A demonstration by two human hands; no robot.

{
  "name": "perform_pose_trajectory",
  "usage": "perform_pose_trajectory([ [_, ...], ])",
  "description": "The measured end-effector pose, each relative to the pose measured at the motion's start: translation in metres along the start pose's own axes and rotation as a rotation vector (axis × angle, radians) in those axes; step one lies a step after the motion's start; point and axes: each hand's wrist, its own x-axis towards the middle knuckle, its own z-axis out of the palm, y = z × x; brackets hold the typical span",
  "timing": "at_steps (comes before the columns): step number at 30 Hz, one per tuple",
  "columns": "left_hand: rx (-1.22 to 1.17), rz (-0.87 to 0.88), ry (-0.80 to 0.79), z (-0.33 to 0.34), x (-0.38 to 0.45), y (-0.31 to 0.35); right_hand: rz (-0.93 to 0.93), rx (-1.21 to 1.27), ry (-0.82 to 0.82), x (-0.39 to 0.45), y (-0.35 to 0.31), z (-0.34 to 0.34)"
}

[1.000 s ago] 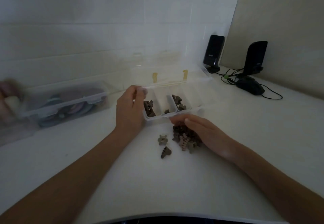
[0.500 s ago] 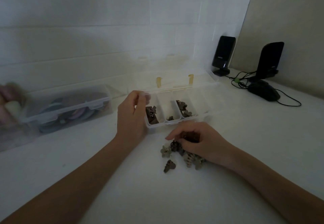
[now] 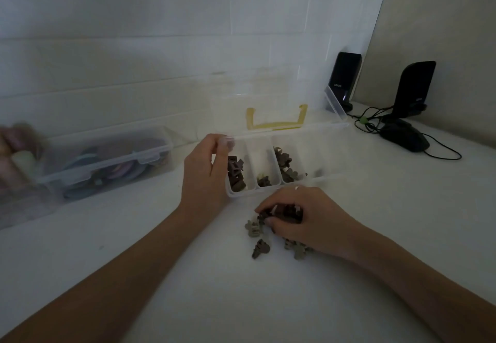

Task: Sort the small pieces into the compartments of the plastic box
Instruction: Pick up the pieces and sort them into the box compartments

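I see my right hand, grip pinched on small pieces heaped mid-desk, while my left hand clasps the left end of the plastic box just behind the heap.

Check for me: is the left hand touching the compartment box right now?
Touching. The head view shows the left hand gripping the compartment box at its left end, fingertips curled over the rim.

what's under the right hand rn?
The right hand covers part of the loose pile of small brown pieces on the table. Dark pieces show between its fingers, and a few lie clear to its left. How many it hides, and whether one is pinched, cannot be told.
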Motion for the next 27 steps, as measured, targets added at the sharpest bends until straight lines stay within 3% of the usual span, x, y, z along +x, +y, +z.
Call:
perform_pose_trajectory([
  [10,0.046,0.025,0.006,-0.001,0.003,0.002,-0.122,-0.108,0.182,-0.007,0.001,-0.005],
  [14,0.057,0.015,0.007,-0.003,0.003,0.001,-0.128,-0.083,0.343,-0.006,0.005,-0.006],
  [22,0.072,-0.009,-0.011,-0.004,0.003,0.005,0.013,-0.094,0.54,-0.002,0.02,-0.012],
  [27,0.093,-0.008,-0.038,-0.005,0.004,0.007,0.109,0.021,0.691,-0.002,0.026,-0.021],
])
